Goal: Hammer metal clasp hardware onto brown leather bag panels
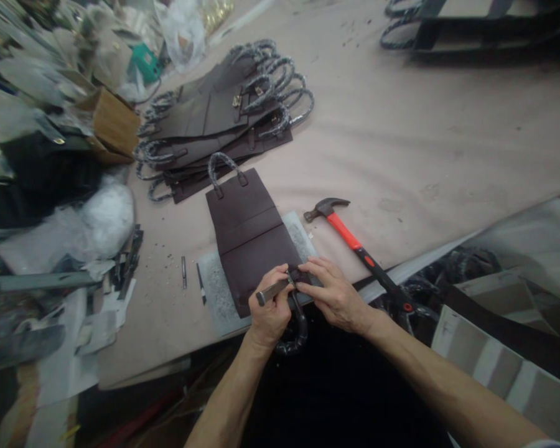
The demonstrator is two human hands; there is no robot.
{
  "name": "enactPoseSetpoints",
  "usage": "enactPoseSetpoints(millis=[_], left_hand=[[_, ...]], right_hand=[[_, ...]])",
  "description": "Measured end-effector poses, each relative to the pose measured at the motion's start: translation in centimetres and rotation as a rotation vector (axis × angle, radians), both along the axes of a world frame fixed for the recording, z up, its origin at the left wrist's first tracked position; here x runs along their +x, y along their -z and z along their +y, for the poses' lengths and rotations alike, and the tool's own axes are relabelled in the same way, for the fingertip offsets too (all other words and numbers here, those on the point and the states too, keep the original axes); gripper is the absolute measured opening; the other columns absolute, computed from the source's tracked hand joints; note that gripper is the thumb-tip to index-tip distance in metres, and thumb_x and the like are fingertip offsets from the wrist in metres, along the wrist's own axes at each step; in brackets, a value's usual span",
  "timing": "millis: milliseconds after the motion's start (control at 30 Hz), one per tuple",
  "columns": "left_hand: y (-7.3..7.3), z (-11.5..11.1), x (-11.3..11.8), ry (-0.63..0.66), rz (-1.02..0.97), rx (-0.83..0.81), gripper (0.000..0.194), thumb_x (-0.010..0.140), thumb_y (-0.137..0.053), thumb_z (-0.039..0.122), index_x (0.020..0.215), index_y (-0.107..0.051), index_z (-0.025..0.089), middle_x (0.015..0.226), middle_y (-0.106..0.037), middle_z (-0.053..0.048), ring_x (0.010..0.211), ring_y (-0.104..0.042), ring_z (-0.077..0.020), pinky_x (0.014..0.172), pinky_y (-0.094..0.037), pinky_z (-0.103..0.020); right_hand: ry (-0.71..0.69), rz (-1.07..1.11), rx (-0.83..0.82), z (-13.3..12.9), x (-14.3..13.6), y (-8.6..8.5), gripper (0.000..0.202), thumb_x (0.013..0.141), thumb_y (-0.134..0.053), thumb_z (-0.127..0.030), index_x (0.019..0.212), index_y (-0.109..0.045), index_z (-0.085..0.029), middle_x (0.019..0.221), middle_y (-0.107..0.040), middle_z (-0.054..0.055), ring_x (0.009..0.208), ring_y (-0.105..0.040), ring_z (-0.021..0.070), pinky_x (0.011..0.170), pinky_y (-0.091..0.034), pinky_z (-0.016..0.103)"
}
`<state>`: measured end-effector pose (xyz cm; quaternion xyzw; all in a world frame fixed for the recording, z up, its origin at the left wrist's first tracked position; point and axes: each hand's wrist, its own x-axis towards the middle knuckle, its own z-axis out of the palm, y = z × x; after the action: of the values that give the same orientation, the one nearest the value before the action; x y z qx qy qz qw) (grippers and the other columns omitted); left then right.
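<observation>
A dark brown bag panel [249, 227] with a wrapped handle at its far end lies partly over a grey-speckled slab [219, 298]. At the panel's near right corner, my left hand [271, 308] is closed around a short metal rod [271, 291], which is tilted. My right hand [333, 294] presses its fingers on the same corner, by a dark strap piece and small metal part. Below the two hands hangs the near wrapped handle [300, 330]. A claw hammer [348, 236] with a red and black grip lies right of the slab, touched by neither hand.
Stacked dark bag panels [205, 112] with wrapped handles lie beyond the work. A thin metal rod [183, 272] and a dark slim tool [201, 284] lie left. Plastic and a cardboard box [114, 124] crowd the left side. More panels [508, 354] sit lower right.
</observation>
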<state>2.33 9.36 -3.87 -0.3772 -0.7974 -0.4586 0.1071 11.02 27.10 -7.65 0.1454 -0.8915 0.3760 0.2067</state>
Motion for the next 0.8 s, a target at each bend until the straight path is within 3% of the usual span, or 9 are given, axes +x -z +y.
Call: enactPoseSetpoints(millis=[467, 633, 700, 800], left_hand=[[0.0, 0.2, 0.3, 0.008, 0.015, 0.000, 0.012, 0.096, -0.059, 0.008, 0.104, -0.062, 0.016, 0.111, -0.071, -0.011, 0.107, -0.070, -0.0201, 0.098, -0.061, -0.037], [-0.3, 0.6, 0.1, 0.019, 0.030, -0.031, 0.014, 0.095, -0.058, 0.006, 0.105, -0.060, 0.017, 0.110, -0.070, -0.010, 0.109, -0.068, -0.0193, 0.100, -0.059, -0.036], [-0.3, 0.7, 0.1, 0.029, 0.040, -0.028, 0.015, 0.095, -0.058, 0.005, 0.105, -0.058, 0.017, 0.110, -0.070, -0.010, 0.110, -0.068, -0.0193, 0.101, -0.059, -0.036], [-0.2, 1.0, 0.2, 0.015, 0.025, -0.026, 0.015, 0.095, -0.058, 0.007, 0.105, -0.058, 0.018, 0.110, -0.069, -0.009, 0.109, -0.068, -0.0197, 0.101, -0.059, -0.037]], right_hand=[[0.016, -0.015, -0.015, -0.2, 0.2, 0.0, 0.036, 0.095, -0.050, -0.007, 0.125, -0.065, -0.019, 0.145, -0.049, 0.014, 0.142, -0.038, 0.0317, 0.116, -0.041, 0.059], [0.005, -0.011, -0.076, -0.2, 0.3, -1.0, 0.031, 0.097, -0.052, -0.010, 0.124, -0.064, -0.021, 0.142, -0.051, 0.013, 0.141, -0.041, 0.0301, 0.115, -0.043, 0.056], [0.059, 0.019, -0.095, 0.2, 0.5, -1.7, 0.030, 0.097, -0.052, -0.009, 0.123, -0.063, -0.019, 0.139, -0.054, 0.013, 0.136, -0.047, 0.0286, 0.113, -0.046, 0.053], [0.329, 0.044, -0.015, 2.0, 1.0, -2.6, 0.026, 0.095, -0.054, -0.009, 0.118, -0.063, -0.016, 0.128, -0.060, 0.014, 0.120, -0.056, 0.0286, 0.103, -0.050, 0.049]])
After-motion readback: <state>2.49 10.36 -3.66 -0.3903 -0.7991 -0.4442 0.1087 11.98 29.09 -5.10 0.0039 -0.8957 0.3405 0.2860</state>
